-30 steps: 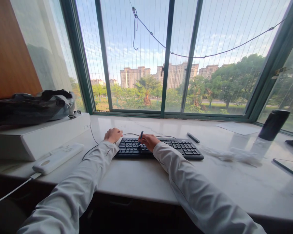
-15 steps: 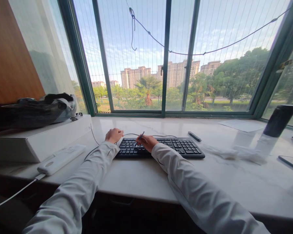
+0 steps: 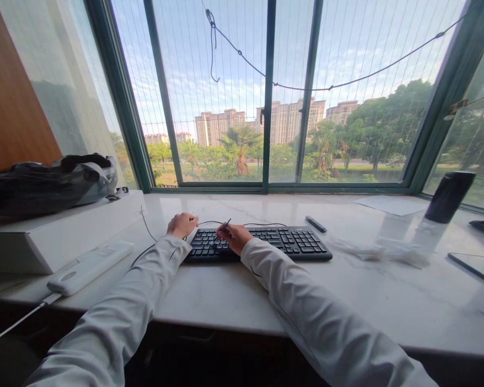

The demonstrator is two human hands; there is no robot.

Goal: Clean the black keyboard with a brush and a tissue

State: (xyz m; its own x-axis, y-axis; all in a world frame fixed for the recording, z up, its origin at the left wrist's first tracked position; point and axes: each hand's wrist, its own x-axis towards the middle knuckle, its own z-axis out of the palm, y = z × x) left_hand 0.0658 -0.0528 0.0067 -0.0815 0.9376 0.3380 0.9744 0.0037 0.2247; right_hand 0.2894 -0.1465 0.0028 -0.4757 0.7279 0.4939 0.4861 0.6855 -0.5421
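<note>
A black keyboard lies on the white marble sill in front of the window. My right hand rests over its left half, pinched around a thin dark pen-like tool whose lower end points down at the keys. At the keyboard's far left corner sits my left hand, curled into a loose fist, knuckles up. I cannot see anything inside it. Both arms wear light long sleeves.
A dark pen lies behind the keyboard. Crumpled clear plastic and a black-capped bottle are at the right, with a dark tablet beyond. A white box carrying a black bag and a white power strip stand left.
The tool in my right hand has tilted from nearly upright to slanting left, and the hand has shifted slightly left over the keys. My left hand stays at the corner.
</note>
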